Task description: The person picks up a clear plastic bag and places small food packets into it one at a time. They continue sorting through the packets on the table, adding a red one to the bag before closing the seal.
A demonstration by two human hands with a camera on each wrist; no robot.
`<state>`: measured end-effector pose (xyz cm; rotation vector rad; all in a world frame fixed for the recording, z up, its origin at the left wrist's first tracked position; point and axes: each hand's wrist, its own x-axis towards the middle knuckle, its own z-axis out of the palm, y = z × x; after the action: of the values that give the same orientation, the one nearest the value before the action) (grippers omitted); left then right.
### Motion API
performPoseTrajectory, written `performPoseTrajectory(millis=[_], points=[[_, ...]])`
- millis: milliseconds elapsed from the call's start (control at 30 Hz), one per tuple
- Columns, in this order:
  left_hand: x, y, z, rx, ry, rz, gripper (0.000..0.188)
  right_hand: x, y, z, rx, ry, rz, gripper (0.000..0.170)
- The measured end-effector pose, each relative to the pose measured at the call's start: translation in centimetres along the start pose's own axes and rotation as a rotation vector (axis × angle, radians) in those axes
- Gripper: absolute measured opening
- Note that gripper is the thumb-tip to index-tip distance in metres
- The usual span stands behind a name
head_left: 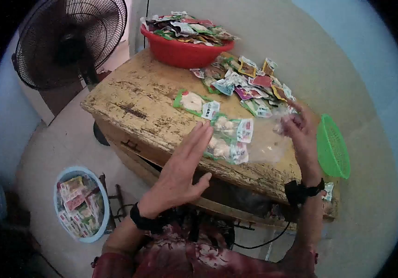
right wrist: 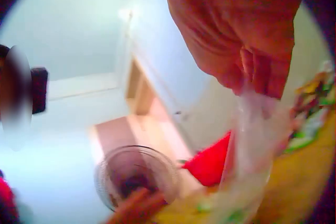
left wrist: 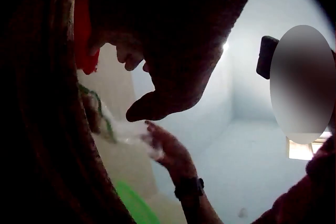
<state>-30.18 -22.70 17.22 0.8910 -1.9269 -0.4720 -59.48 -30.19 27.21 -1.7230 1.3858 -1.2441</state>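
Two green-edged packets (head_left: 226, 149) are lying on the worn wooden desk (head_left: 134, 92), and my right hand (head_left: 299, 132) is pinching the clear bag (head_left: 268, 146) just beside them. My left hand (head_left: 175, 173) is pointing its straight fingers toward the packets; whether they are touching, I cannot tell.

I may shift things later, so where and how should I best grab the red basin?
I'd take the basin by its rim at left and right, coming from the near side of the table. It is wide and packets heap above the rim, so gripping opposite sides should keep it level.
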Motion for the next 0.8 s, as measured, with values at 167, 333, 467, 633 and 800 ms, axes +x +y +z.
performPoseTrajectory(millis=[167, 333, 467, 633, 800], points=[[1.9, 0.2, 1.1, 0.123, -0.128, 0.085, 0.083, -3.8, 8.3, -3.1, -0.079, 0.027, 0.121, 0.05], [5.6, 1.7, 2.5, 0.393, -0.239, 0.171, 0.083, -5.9, 10.3, -4.9, -0.129, 0.082, 0.033, 0.047], [7.2, 1.1, 4.4, 0.546, -0.354, 0.21, 0.086, -7.6, 12.4, -6.4, -0.258, -0.047, 0.058, 0.035], [7.2, -0.9, 5.7, 0.565, -0.542, 0.11, 0.086, -9.0, 11.8, -7.0, -0.202, -0.101, 0.068, 0.029], [7.0, -0.4, 5.6, 0.607, -0.538, 0.122, 0.086, -8.2, 10.3, -8.2, -0.229, -0.182, 0.097, 0.028]])
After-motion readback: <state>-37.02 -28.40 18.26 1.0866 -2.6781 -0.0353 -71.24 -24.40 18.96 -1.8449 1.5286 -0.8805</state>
